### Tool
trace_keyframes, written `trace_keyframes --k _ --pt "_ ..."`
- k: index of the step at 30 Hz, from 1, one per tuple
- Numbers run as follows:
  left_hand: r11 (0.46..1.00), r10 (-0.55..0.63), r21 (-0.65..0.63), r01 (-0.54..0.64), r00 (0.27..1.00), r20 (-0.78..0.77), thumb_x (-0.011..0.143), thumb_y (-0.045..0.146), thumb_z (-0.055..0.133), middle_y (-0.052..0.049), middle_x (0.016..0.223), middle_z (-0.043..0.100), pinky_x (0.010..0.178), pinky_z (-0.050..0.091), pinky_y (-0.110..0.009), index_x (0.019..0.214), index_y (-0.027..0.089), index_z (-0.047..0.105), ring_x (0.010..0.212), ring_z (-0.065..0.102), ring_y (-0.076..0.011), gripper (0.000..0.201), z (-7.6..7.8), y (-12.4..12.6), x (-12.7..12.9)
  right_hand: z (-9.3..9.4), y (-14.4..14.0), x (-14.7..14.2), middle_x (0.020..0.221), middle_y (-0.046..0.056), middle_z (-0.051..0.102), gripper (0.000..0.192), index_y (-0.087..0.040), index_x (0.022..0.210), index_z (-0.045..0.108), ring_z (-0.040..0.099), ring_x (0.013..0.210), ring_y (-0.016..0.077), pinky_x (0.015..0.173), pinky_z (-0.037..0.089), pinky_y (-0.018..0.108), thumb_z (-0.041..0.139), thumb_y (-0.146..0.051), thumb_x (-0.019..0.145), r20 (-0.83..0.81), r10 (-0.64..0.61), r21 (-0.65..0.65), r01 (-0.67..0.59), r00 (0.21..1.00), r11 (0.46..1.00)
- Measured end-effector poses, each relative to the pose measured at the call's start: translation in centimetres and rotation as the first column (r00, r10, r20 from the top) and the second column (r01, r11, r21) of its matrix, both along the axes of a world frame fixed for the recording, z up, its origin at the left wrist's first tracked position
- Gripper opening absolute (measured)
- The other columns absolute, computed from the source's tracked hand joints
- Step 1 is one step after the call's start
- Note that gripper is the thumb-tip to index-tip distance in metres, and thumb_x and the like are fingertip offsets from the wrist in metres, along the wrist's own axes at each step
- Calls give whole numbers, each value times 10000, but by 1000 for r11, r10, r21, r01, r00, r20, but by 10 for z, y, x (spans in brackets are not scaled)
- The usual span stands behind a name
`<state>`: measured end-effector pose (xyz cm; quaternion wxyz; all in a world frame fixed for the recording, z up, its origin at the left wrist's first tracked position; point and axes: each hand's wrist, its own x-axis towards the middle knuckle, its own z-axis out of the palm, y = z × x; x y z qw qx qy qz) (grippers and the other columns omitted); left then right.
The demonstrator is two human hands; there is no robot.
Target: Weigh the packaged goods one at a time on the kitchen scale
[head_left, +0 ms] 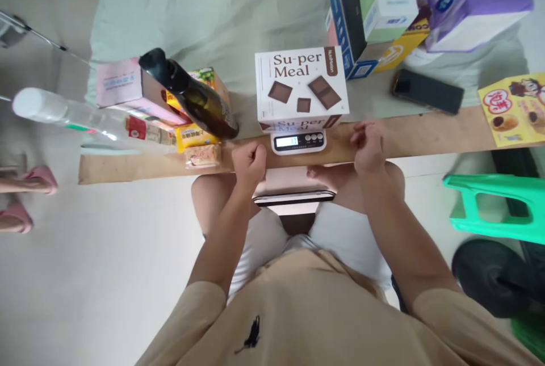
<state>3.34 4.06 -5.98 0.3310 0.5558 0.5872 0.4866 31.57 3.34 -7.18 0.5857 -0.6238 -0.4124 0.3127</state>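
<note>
Hands (249,163) (368,144) rest empty beside scale (298,142) bearing Su-per Meal box (301,88).

A white Su-per Meal box (301,87) with brown lettering and printed chocolate squares stands upright on a small white kitchen scale (298,141); the scale sits at the near edge of the wooden board (426,136), roughly mid-length. Its lit display faces the person; the digits are too blurred to read.
</note>
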Motion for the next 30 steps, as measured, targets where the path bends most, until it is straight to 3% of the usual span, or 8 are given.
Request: trace_keyframes --k 8,15,25,30 --pt "998 64 27 -64 998 -3 754 121 530 42 565 177 563 91 -307 572 195 226 546 159 -68 362 -4 0 13 0 5 3 632 -21 437 353 -248 710 508 488 614 154 652 407 333 512 -485 971 22 -27 58 26 999 998" --pt "996 72 60 -72 997 9 742 100 515 44 537 158 563 109 -306 533 187 187 528 157 -60 398 -10 3 8 -11 13 6 590 -27 459 433 -263 750 543 494 568 161 623 396 346 500 -650 938 21 -27 101 25 999 995" --pt "996 42 81 -41 999 -8 750 82 544 52 523 169 556 125 -305 529 192 189 513 165 -63 432 -14 5 6 -5 5 5 607 -14 497 304 -288 733 559 504 618 191 666 405 377 538 -514 934 5 16 87 -16 1000 996" --pt "992 55 118 -53 998 -14 796 130 556 52 536 175 562 137 -309 551 197 198 519 180 -71 439 -16 6 8 -2 4 3 602 -5 504 339 -294 708 562 502 622 200 661 420 391 519 -549 928 31 15 56 -16 999 998"
